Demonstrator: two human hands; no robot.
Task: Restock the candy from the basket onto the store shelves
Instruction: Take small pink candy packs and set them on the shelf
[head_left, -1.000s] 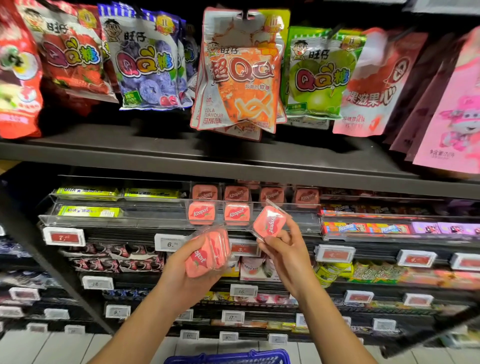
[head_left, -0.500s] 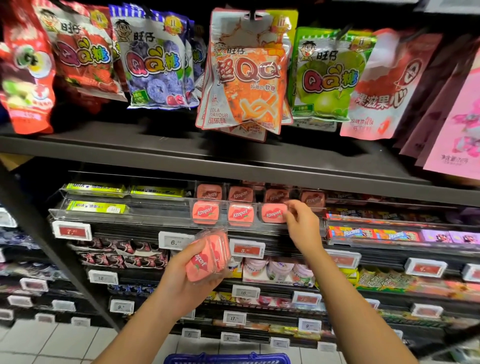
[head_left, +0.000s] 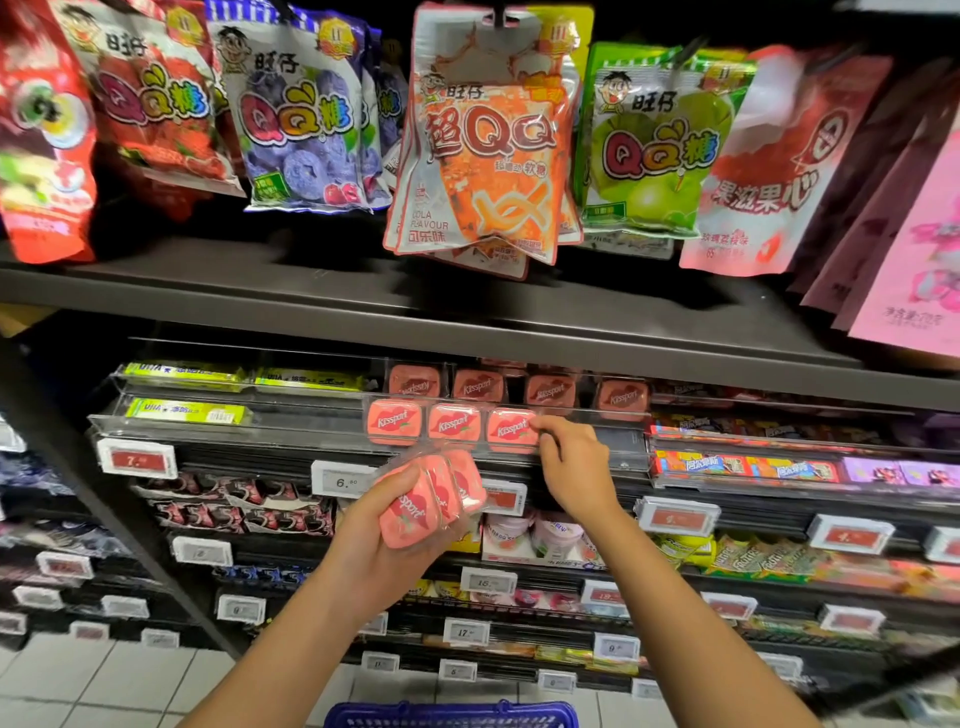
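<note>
1. I am seeing the third pink tin (head_left: 511, 429) now sitting in the front row of the clear shelf tray (head_left: 621, 446), just beside the two pink tins (head_left: 423, 422) on its far side from my right hand (head_left: 574, 462). A second ago that tin was up in the air, pinched in this hand.
2. My right hand is staying against the tin's near edge, fingertips (head_left: 540, 425) curled onto its corner; I am judging this as a last nudge into line, not a firm hold.
3. My left hand (head_left: 387, 551) is gripping the wrapped pack of tins (head_left: 431, 499), held just below the tray and beside my right wrist, the same as a second ago.
4. I am reading this as one more slot filled, with the stretch of tray past my right hand lying bare for the next tins.
5. Behind the front row, four darker tins (head_left: 517, 387) are standing in the back row.
6. The blue basket (head_left: 452, 716) is showing under my forearms, its contents hidden.
</note>
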